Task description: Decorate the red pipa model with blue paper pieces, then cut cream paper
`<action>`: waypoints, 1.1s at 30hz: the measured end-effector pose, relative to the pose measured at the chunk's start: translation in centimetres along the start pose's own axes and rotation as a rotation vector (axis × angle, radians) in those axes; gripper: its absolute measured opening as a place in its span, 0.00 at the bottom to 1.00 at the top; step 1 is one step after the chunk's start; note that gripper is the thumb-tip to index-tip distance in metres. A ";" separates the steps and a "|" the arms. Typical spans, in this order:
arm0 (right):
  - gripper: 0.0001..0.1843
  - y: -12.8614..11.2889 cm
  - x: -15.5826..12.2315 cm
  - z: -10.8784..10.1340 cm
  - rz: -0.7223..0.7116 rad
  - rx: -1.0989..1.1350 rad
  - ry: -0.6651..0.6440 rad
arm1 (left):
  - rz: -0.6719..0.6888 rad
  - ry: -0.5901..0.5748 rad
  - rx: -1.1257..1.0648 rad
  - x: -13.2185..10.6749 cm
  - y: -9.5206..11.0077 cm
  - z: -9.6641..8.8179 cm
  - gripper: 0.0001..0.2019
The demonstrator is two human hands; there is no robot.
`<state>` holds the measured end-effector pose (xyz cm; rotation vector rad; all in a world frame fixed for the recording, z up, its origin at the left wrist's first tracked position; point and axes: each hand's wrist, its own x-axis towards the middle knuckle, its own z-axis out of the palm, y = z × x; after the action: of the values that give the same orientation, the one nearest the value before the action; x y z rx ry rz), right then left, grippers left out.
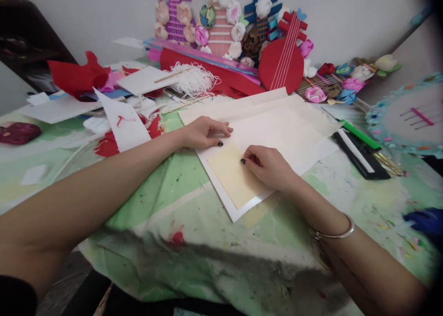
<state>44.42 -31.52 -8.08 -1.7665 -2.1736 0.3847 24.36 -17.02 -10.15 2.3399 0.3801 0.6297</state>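
Note:
A pale yellow square of paper (232, 176) lies on a white sheet (232, 211) near the front of the table. My left hand (207, 132) rests palm down on the white sheet's left side, fingers stretched out, just beyond the yellow square. Over the square's right part sits my right hand (269, 166), its fingers curled in and thumb against them; whatever they may hold is hidden. Behind both hands spreads a large cream sheet (301, 115), overlapping the white one, with a raised or folded back edge.
A green-handled tool (360, 134) lies by a black case (363, 161) at right. At left are a white card (126, 122) and red fabric (79, 74). Tangled white string (197, 78) and a red lute-shaped craft (281, 64) stand behind. A stained green cloth (159, 210) covers the table.

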 end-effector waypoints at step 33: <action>0.05 -0.2 0.1 0.1 0.015 -0.019 0.007 | 0.091 -0.053 0.196 -0.1 0.0 -0.3 0.35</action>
<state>44.15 -31.50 -8.11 -1.7924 -2.1673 0.3619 24.12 -16.88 -10.02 2.5677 0.3259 0.5950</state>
